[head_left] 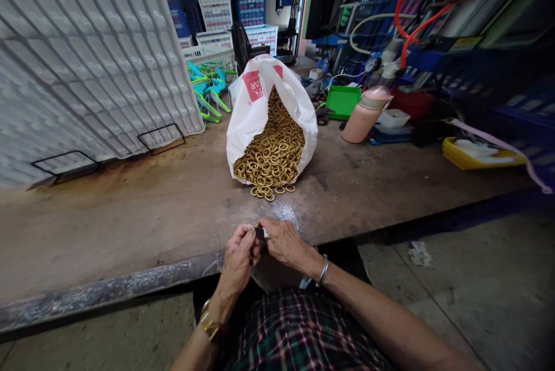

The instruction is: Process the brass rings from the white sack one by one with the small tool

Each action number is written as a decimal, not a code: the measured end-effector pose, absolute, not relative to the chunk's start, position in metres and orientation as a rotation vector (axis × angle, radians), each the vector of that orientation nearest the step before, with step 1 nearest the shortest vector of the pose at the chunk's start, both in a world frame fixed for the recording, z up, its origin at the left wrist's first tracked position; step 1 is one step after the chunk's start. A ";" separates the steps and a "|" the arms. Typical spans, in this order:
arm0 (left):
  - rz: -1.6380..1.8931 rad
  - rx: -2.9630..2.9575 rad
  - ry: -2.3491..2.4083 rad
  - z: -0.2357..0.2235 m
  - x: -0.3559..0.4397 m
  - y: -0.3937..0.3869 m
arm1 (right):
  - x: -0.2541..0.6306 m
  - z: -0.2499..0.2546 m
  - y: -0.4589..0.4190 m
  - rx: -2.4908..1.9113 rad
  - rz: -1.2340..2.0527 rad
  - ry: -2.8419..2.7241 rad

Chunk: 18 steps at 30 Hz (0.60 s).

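- Several things are crowding the bench (130, 215): a white ribbed stack (87, 41) is standing along the left, while a pink bottle (359, 122) and a green tray (343, 102) are sitting to the right.
- A white bag (247, 128) is standing just ahead of the hands, blocking part of the view behind.
- Its mouth is gaping toward the person and showing a heap of rings (273, 154); a few are lying loose on the bench in front.
- A yellow tray (455, 158) is holding white pieces (too blurred to name).
- The round rings are gleaming dull gold, and the brown bench is showing scuffs.
- The left hand (240, 252) and right hand (284, 244) are meeting near the bench's front edge, fingertips pinching a small dark-and-white piece (261, 233).
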<state>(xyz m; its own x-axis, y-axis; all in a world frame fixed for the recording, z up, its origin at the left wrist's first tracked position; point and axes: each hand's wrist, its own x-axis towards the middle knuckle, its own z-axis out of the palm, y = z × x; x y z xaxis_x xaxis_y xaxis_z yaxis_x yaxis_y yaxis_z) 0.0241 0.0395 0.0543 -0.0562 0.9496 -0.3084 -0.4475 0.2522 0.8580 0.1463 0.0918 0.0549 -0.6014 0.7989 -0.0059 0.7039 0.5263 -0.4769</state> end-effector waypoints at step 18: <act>1.226 0.773 1.210 0.048 0.018 0.038 | 0.142 0.058 0.095 -1.385 0.665 -2.633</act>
